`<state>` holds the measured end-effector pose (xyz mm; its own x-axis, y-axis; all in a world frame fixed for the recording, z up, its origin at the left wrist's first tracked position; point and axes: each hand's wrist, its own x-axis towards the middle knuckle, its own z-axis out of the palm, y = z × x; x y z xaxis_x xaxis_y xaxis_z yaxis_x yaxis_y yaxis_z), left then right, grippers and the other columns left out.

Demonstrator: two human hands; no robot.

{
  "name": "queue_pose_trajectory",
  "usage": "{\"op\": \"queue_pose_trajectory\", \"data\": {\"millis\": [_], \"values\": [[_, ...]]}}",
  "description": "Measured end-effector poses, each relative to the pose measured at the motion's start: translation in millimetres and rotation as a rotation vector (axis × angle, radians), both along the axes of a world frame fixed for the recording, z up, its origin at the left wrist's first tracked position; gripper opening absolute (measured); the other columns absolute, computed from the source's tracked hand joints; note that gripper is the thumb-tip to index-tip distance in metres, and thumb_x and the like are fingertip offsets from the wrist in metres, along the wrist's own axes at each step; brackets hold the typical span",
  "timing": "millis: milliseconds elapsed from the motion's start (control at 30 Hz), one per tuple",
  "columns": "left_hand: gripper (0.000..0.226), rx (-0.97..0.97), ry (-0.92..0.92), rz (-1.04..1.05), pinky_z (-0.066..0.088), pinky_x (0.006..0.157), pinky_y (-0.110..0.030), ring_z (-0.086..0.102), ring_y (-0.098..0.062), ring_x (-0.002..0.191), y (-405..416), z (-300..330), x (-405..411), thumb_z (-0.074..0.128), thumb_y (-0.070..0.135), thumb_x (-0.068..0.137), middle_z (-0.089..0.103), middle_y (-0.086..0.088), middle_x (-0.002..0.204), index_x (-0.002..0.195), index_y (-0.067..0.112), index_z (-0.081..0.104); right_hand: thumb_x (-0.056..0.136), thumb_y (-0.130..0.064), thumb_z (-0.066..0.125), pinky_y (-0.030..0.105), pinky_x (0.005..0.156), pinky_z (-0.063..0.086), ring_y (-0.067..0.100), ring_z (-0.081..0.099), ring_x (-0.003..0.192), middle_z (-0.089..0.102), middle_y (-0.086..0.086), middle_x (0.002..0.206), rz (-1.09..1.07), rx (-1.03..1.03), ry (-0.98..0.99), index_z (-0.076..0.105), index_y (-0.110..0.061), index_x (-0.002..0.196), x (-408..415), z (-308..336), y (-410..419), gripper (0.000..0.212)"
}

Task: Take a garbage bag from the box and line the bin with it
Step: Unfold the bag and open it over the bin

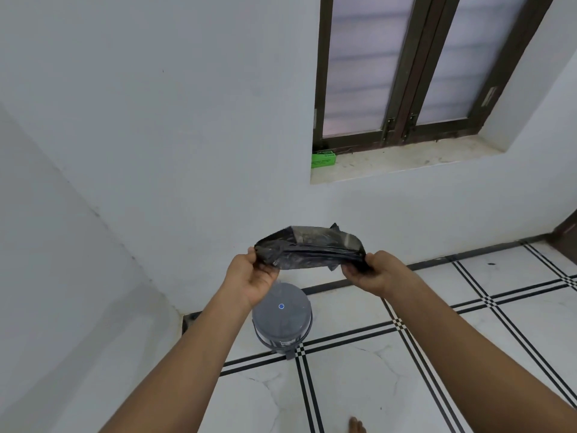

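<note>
body: two bare forearms, no sleeves in view | left hand: bare, no glove, ring or watch seen | right hand: bare, no glove, wrist unadorned | bare toes: at bottom edge, no footwear showing

A dark-framed window with frosted panes overlooks a white floor crossed by black-striped tile lines.
</note>
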<state>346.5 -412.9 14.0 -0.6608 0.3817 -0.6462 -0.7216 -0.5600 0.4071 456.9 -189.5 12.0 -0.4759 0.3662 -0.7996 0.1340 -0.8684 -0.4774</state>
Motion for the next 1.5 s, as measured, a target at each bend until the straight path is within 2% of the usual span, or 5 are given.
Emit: {"op": "queue_pose_trajectory", "data": {"millis": [333, 667, 1067, 1267, 1500], "values": [[0.040, -0.654, 0.906, -0.468, 0.056, 0.068, -0.026, 0.067, -0.028, 0.084, -21.4, 8.7, -10.5, 0.074, -0.016, 0.074, 0.069, -0.006, 0.080, 0.059, 0.021, 0.071, 0.090, -0.013, 0.075, 0.039, 0.087, 0.054, 0.024, 0.072, 0.089, 0.072, 0.004, 0.093, 0.444, 0.302, 0.351, 0.066, -0.016, 0.092, 9.5, 17.5, 1.3, 0.010], [0.030, -1.519, 1.667, -0.905, 0.040, 0.064, -0.028, 0.050, -0.018, 0.073, -18.0, 5.3, -13.1, 0.061, 0.011, 0.094, 0.040, 0.002, 0.102, 0.117, 0.027, 0.073, 0.089, -0.002, 0.049, 0.025, 0.067, 0.043, 0.022, 0.063, 0.083, 0.069, 0.001, 0.107, 0.975, 1.625, -0.415, 0.077, -0.024, 0.116, -3.6, 9.9, -14.9, 0.045], [0.140, -1.723, 0.991, -0.602, 0.047, 0.073, -0.031, 0.063, -0.032, 0.113, -22.0, -2.8, -11.0, 0.070, 0.087, 0.058, 0.037, -0.011, 0.139, 0.160, 0.009, 0.014, 0.069, -0.050, 0.078, 0.041, 0.087, 0.056, 0.028, 0.063, 0.101, 0.063, 0.009, 0.110, 0.520, 1.297, -0.411, 0.056, -0.004, 0.118, 1.7, -12.8, -5.9, 0.071], [0.008, -1.771, 1.194, -0.499, 0.055, 0.060, -0.035, 0.060, -0.027, 0.067, -29.2, -7.4, -17.1, 0.061, 0.014, 0.080, 0.069, -0.006, 0.082, 0.087, 0.016, 0.065, 0.077, 0.001, 0.052, 0.031, 0.057, 0.044, 0.031, 0.062, 0.080, 0.060, 0.001, 0.072, 0.667, 1.669, -0.453, 0.058, -0.018, 0.081, 7.8, -24.0, -7.4, 0.020], [0.015, -1.910, 1.340, -0.391, 0.037, 0.056, -0.031, 0.052, -0.022, 0.079, -56.3, -22.0, -42.1, 0.063, -0.002, 0.084, 0.054, -0.003, 0.096, 0.090, 0.011, 0.067, 0.088, -0.005, 0.064, 0.030, 0.054, 0.036, 0.025, 0.045, 0.096, 0.050, 0.002, 0.114, 0.891, 1.940, -0.820, 0.073, -0.016, 0.084, 19.7, -30.8, 7.6, 0.015]]}}
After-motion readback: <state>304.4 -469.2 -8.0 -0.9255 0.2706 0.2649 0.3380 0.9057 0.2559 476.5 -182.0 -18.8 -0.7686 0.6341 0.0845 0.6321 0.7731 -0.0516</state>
